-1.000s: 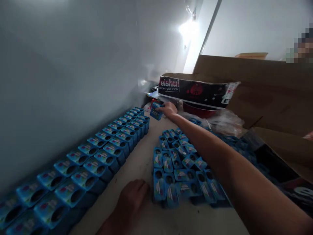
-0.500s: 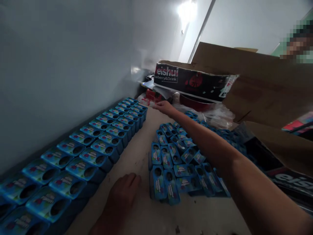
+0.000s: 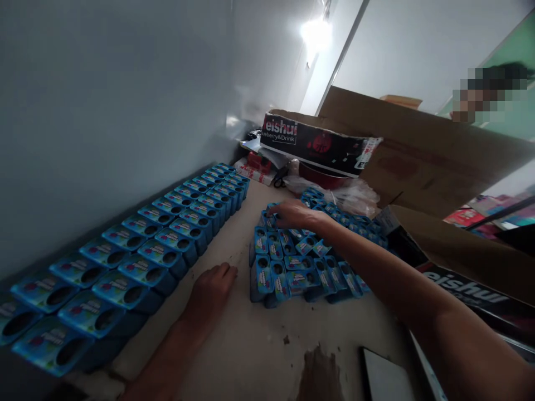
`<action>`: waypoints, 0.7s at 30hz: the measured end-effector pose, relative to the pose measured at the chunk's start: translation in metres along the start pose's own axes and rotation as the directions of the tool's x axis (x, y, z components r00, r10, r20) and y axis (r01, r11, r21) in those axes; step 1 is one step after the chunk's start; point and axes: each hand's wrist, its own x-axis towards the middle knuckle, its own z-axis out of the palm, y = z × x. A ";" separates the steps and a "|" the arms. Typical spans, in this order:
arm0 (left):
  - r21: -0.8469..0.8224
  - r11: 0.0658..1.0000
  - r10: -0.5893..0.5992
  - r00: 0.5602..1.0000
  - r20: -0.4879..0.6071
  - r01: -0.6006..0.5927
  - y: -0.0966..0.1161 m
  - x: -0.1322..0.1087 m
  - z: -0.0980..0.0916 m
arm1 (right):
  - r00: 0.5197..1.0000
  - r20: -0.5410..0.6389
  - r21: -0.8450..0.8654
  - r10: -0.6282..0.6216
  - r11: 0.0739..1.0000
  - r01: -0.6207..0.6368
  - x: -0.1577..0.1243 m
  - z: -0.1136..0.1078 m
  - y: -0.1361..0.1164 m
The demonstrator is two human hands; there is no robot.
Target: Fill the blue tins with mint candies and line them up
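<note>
Two long rows of small blue boxes [image 3: 167, 234], each with a round hole on top, run along the wall on the left. A loose heap of the same blue boxes [image 3: 292, 267] lies in the middle of the pale surface. My right hand [image 3: 295, 214] reaches over the far end of that heap, fingers curled onto one blue box [image 3: 267, 218]. Resting flat on the surface between the rows and the heap is my left hand [image 3: 213, 287], which holds nothing.
A big brown cardboard carton [image 3: 418, 150] with a black "eishui" flap [image 3: 317, 145] stands behind the heap, with a clear plastic bag [image 3: 351, 195] and a red bowl [image 3: 317, 175] in front. A grey wall [image 3: 104, 111] bounds the left. Another person is at far right.
My right hand set a blue box at the far end of the rows, let it go, and drew back onto the heap. My left hand has stayed where it was.
</note>
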 end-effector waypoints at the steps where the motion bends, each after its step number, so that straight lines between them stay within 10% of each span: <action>1: -0.018 1.000 -0.008 1.000 0.017 0.008 -0.001 0.000 0.000 | 1.000 0.021 -0.005 -0.010 1.000 0.010 0.004 0.001 0.001; 11: -0.058 0.998 -0.018 1.000 0.022 0.020 -0.001 0.005 -0.002 | 0.990 -0.143 -0.002 0.006 1.000 -0.006 -0.019 -0.045 0.000; 16: -0.061 0.997 -0.035 0.999 0.009 0.036 -0.003 0.007 -0.006 | 0.928 -0.319 -0.044 0.193 0.975 -0.218 -0.124 -0.085 -0.003; 21: -0.188 0.982 -0.020 0.998 0.055 0.030 -0.004 0.006 -0.018 | 0.844 -0.208 0.097 0.495 0.869 -0.486 -0.274 -0.034 -0.020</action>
